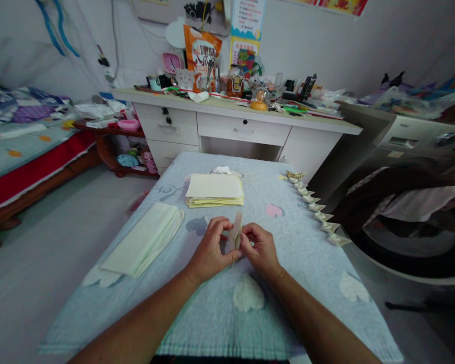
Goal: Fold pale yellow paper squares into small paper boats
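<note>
A small folded piece of pale paper [236, 228] stands on edge between my two hands, above the middle of the cloth-covered table. My left hand [212, 247] grips its left side, with the thumb low and the fingers higher up. On the other side my right hand [260, 247] pinches the paper between thumb and curled fingers. Just beyond the hands lies a stack of cream paper sheets [214, 186]. Larger folded pale sheets [142, 237] rest to the left. Along the right edge runs a row of several folded paper boats [323, 216].
The table wears a light blue patterned cloth [288, 303]. A crumpled white tissue [222, 170] is behind the stack. Farther back stands a white desk [231, 124] crowded with small items. A washing machine [402, 139] with laundry in its open door is at the right, a bed [30, 151] at the left.
</note>
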The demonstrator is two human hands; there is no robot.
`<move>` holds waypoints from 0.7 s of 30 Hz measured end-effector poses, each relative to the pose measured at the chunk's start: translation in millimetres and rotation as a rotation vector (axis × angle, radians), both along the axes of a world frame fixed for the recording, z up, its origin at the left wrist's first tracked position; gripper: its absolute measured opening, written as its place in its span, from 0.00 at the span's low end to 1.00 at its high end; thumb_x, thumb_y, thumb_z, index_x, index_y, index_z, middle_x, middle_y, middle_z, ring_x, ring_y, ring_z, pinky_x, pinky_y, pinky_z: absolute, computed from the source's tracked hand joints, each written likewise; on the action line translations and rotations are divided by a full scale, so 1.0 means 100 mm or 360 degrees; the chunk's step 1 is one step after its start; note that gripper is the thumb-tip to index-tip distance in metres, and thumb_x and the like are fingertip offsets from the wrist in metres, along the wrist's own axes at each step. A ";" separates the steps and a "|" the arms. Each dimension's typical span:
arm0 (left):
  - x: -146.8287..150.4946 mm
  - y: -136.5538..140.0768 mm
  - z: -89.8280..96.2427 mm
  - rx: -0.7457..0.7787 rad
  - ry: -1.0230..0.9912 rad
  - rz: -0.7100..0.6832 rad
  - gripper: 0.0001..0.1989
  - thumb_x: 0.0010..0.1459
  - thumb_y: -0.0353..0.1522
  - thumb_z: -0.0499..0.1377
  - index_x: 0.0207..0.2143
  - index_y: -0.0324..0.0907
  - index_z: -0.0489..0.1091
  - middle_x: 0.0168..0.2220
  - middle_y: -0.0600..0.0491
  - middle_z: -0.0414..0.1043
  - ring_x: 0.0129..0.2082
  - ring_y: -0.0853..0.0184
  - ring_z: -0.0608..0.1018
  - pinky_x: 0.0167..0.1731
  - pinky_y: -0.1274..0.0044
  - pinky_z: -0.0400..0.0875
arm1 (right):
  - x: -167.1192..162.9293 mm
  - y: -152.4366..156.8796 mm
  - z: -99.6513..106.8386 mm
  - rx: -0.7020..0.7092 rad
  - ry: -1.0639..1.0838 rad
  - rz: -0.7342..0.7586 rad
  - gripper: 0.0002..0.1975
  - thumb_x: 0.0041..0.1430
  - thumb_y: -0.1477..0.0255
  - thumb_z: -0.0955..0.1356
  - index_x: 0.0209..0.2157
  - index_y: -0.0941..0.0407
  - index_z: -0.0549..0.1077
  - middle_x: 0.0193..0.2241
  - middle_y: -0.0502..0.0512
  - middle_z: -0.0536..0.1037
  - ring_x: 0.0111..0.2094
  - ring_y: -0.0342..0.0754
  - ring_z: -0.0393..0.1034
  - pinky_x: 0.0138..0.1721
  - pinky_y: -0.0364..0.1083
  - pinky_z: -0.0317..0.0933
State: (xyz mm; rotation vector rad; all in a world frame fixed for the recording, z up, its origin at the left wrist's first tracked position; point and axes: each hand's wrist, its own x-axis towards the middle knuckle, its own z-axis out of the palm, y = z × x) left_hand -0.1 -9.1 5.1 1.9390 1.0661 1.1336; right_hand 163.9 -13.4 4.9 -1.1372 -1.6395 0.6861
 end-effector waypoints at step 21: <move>-0.03 0.02 -0.01 -0.0232 -0.0077 0.0138 0.23 0.53 0.24 0.54 0.52 0.44 0.58 0.49 0.47 0.68 0.44 0.65 0.76 0.42 0.72 0.72 | -0.03 -0.02 -0.07 -0.0094 -0.0063 0.0071 0.08 0.50 0.79 0.62 0.32 0.53 0.60 0.21 0.43 0.64 0.21 0.40 0.59 0.23 0.39 0.53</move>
